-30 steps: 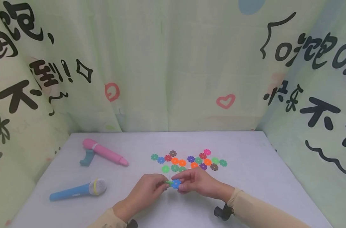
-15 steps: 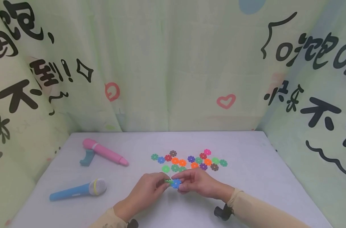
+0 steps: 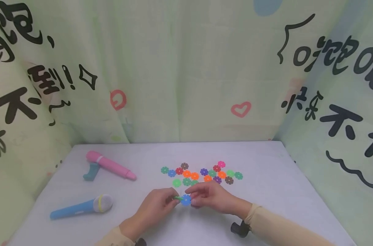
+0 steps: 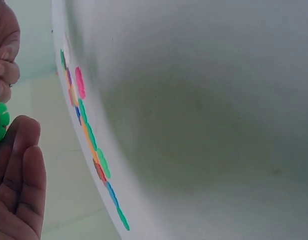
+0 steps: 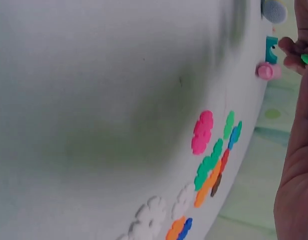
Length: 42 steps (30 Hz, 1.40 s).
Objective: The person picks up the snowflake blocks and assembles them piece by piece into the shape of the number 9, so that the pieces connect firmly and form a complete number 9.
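Note:
Both hands meet over the front middle of the table. In the head view my left hand [image 3: 157, 206] pinches a green notched flower disc [image 3: 178, 197], which joins a blue flower disc [image 3: 186, 200] at its edge. My right hand [image 3: 215, 197] pinches the blue disc from the other side with thumb and fingers. The left wrist view shows the green disc [image 4: 0, 120] between the two hands, its left part cut off by the frame. From the right wrist only a bit of the green disc [image 5: 307, 58] shows, and the blue one is hidden.
Beyond the hands lie several coloured flower discs [image 3: 186, 174], with white ones [image 5: 148, 220] and a pink pair [image 5: 203, 132] nearer. At left are a pink toy microphone [image 3: 112, 165], a teal curved piece [image 3: 91, 172] and a blue microphone [image 3: 79, 209]. Curtains [image 3: 180, 85] enclose the table.
The blue disc has shifted slightly left and down and faces the head camera more squarely. Both hands keep nearly the same place and grip, while the head view has shifted a little.

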Each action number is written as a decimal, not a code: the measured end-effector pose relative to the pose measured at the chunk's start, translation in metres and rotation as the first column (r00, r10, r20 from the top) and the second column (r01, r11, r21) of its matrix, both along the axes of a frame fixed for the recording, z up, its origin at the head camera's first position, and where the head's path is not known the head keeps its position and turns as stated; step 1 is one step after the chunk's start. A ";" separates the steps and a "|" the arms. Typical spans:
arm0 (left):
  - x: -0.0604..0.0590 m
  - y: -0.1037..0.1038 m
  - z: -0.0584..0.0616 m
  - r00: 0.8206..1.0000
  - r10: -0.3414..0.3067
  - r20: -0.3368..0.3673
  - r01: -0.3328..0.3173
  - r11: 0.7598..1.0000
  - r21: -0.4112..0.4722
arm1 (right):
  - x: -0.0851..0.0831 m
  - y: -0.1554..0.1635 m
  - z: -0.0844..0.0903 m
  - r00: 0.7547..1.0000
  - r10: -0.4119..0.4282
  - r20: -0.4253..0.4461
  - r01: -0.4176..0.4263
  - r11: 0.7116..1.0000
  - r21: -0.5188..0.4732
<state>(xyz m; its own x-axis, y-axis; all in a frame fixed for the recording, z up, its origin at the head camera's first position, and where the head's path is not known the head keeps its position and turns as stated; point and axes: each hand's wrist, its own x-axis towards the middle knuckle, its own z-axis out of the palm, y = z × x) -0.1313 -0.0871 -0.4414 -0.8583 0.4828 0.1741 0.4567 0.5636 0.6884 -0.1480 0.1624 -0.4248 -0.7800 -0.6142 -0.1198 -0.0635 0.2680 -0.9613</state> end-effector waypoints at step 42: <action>0.005 -0.005 -0.003 0.993 0.063 0.099 -0.055 0.995 -0.080 | -0.026 0.019 -0.036 0.858 0.165 -0.487 0.141 0.836 0.531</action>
<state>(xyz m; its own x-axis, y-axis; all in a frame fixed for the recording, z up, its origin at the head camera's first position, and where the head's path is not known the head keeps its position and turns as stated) -0.1262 -0.0917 -0.4448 -0.8969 0.4395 0.0488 0.3510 0.6406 0.6829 -0.1744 0.1810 -0.4609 -0.8149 -0.5789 -0.0290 -0.4919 0.7172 -0.4936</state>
